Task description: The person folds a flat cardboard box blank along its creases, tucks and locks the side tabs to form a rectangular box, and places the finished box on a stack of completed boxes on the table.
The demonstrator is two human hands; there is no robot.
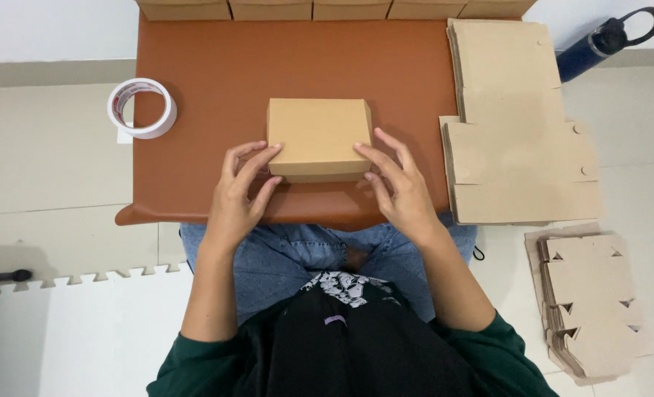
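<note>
A brown worktop [195, 88] is seen from above, and near its front edge, about midway across, a small closed cardboard box [318, 138] is set flat. The box is plain tan, rectangular, lid down, with clean square corners and a slightly darker front wall showing along its near side. To the right, a tall stack of flat unfolded box blanks [518, 132] is laid partly over the worktop's edge, and a second, smaller pile of die-cut cardboard pieces [588, 301] (notched along one side) is left on the floor further right. Along the far edge of the worktop a row of finished boxes [327, 9] is lined up, only their near sides in view. A roll of white tape [142, 108] is perched at the left edge, and a dark blue bottle [606, 40] with a loop handle is lying on the floor at the upper right.

And now the hands: the left hand [239, 192] is held loosely spread, its fingertips [274, 149] laid against the box's near left corner. The right hand [400, 187] is likewise opened, fingers fanned, with fingertips touched to the near right corner. The box is thus bracketed from both sides, not lifted, nothing gripped in either palm.
</note>
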